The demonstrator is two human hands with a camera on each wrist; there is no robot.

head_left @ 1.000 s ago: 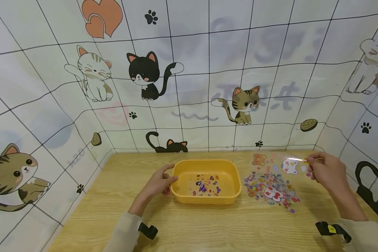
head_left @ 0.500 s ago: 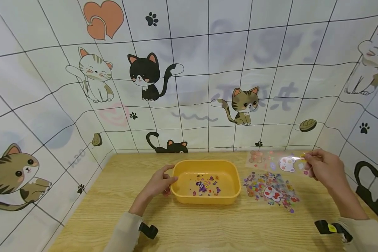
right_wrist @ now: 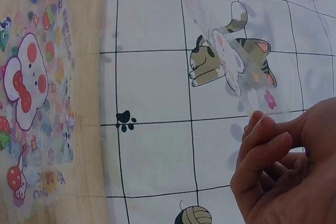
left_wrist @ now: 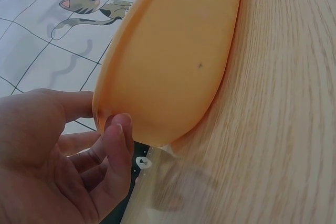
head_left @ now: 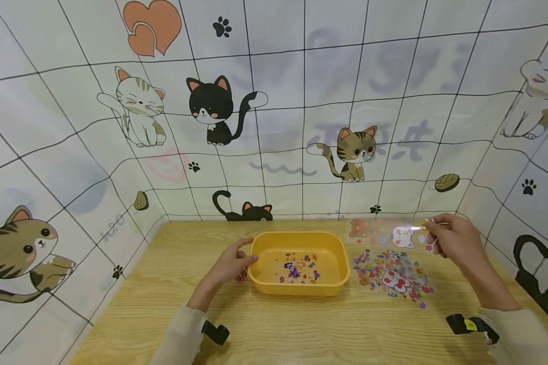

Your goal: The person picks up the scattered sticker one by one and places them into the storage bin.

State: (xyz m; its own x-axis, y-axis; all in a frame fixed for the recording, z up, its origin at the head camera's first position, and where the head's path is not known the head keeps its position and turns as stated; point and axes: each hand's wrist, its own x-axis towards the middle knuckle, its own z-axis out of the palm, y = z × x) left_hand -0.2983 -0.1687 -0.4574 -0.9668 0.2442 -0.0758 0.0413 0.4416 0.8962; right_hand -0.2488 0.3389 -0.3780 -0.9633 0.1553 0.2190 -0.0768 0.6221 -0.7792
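Observation:
A yellow plastic basin (head_left: pixel 297 290) stands mid-table with small purple and pink stickers (head_left: pixel 294 269) inside. My left hand (head_left: pixel 230 262) holds its left end, with fingers against the rim; the left wrist view shows the basin's outer wall (left_wrist: pixel 173 56) close up. Between thumb and fingers, my right hand (head_left: pixel 456 241) pinches the right end of a clear sticker sheet (head_left: pixel 402 236) printed with a white character and a brown bear. The sheet is raised, and the right wrist view shows it nearly edge-on above the hand (right_wrist: pixel 278 156).
Right of the basin, a pile of colourful clear sticker sheets (head_left: pixel 392 274) lies on the wooden table (head_left: pixel 274 329). A white cat-print wall covering (head_left: pixel 283 126) rises behind the table and along both sides.
My right hand has moved left with the sticker sheet, bringing the sheet's left end closer to the basin. The left hand and basin have stayed put.

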